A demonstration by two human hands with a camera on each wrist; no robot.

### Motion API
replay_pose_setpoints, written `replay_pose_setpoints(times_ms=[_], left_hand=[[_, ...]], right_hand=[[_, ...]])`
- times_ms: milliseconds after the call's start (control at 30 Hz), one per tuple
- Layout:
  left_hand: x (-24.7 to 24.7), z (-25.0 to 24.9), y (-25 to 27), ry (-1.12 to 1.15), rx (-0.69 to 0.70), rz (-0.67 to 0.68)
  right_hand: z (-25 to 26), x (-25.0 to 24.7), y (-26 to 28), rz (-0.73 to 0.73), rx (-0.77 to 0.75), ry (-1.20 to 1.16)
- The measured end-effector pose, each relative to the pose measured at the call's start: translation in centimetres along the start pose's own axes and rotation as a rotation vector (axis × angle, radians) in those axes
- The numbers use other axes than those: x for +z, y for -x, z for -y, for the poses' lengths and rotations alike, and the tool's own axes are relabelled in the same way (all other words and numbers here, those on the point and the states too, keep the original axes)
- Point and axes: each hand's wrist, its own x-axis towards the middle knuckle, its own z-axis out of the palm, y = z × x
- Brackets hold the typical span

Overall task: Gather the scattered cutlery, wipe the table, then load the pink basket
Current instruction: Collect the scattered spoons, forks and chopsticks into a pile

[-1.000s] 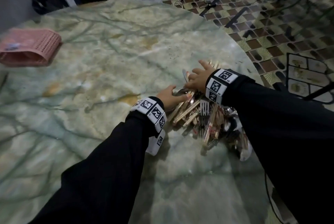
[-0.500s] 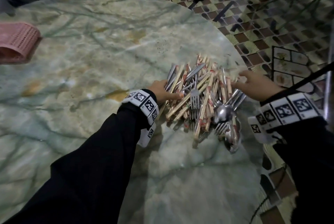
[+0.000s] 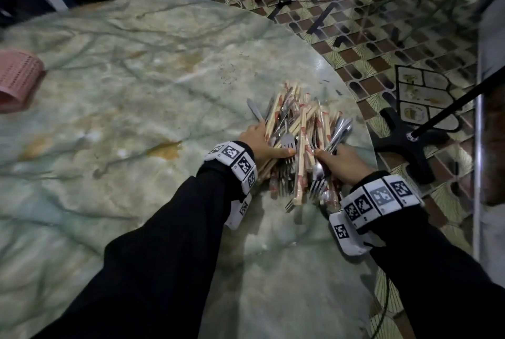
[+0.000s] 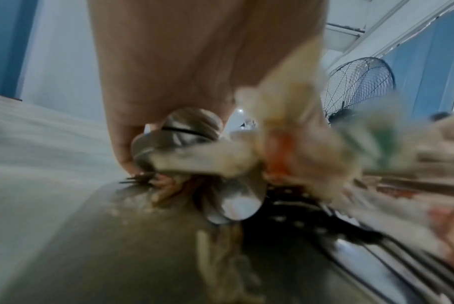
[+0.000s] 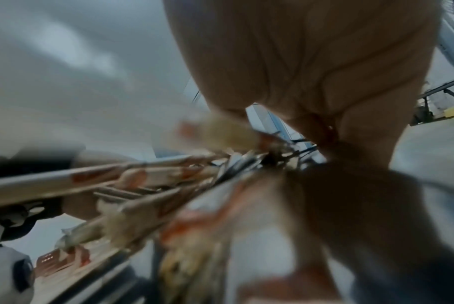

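Room and surface: a dim room with a brown-and-cream patterned tile floor surrounds a round green-veined marble bench, seen from above in the head view.

Task object: the heap of mixed cutlery, steel forks, spoons and knives among pale wooden chopsticks in red-printed paper sleeves, lies on the bench at its right edge, on the near-right side of the scene. The pieces run roughly parallel, their far ends fanned toward the floor, the fork tines and spoon bowls mostly toward the near end.

Change: half a second earlier the right hand was held off to the right of the heap and the pieces were spread more widely; both hands now bracket the heap, which is visibly narrower. The left hand presses its fingers and thumb against the left flank, the grip only partly curled around the outer pieces. The right hand closes in at the near right; its fingers are hidden among the handles, so how far its grip has closed cannot be told. Both wrist views are blurred and show only palm, metal and wrapped sticks.

Reading: gathering appears almost complete; wiping and loading are not yet begun.

Outward: an amber spill marks the bench left of the heap. The pink perforated plastic basket sits well apart at the far left edge.
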Motion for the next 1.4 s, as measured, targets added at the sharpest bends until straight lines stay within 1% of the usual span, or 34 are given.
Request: replay_pose_setpoints(times_ms=[100,233,300,400,500,633,733,867,1000,1133,1300,1400], left_hand=[[0.2,-0.8,0.1,-0.021,0.010,0.018],[0.0,-0.6,-0.3,0.087,0.004,0.049],[-0.1,-0.3,-0.5,0.148,-0.005,0.046],[-0.3,-0.2,0.2,0.215,0.018,0.032],[-0.3,0.3,0.3,0.193,0.001,0.016],[-0.6,0.5,0.8,0.179,0.027,-0.036],[-0.8,0.9,0.8,0.176,0.035,-0.061],[-1.0,1.3,1.2,0.148,0.018,-0.059],[-1.0,1.6,1.8,0.195,-0.004,-0.057],[-1.3,1.5,3.1,0.236,0.014,-0.072],[-1.4,1.6,4.7,0.147,0.039,-0.113],[-1.4,1.7,6.3,0.094,0.026,-0.127]], right_hand=[[0.5,0.1,0.1,0.001,-0.007,-0.029],[0.4,-0.1,0.2,0.025,0.001,-0.051],[0.0,0.0,-0.2,0.022,0.034,-0.013],[0.0,0.2,0.0,-0.013,0.087,0.099],[0.0,0.0,0.2,-0.013,0.096,0.127],[0.1,-0.2,0.2,-0.008,0.072,0.046],[0.0,-0.2,0.1,-0.016,0.051,0.032],[0.2,-0.2,0.4,-0.027,0.045,0.030],[0.1,0.1,0.7,-0.070,0.041,0.079],[0.0,0.0,1.3,-0.110,0.013,0.111],[0.1,-0.1,2.5,-0.119,-0.009,0.128],[0.2,-0.1,3.7,-0.147,-0.061,0.186]])
